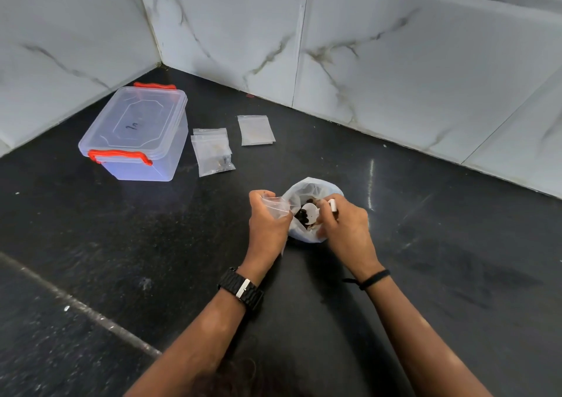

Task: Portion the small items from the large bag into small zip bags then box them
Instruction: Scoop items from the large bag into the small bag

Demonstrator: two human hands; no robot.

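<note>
On a dark surface [425, 275] backed by marble-tiled walls [395, 46], a lidded clear box [137, 135] with red latches sits far left, filled zip bags [213, 153] just right of it, empty ones [255, 130] beyond. Nearer, the large bag [310, 189] stands open; the left hand [267, 220] grips a small zip bag [278, 205] at its rim, the right hand [343, 223] pinches a white scoop [311, 212] over dark small items [301, 215].

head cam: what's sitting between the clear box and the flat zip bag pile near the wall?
A stack of small zip bags, some holding dark bits, lies between the clear box and the flat pile, apart from both. Head view.
</note>
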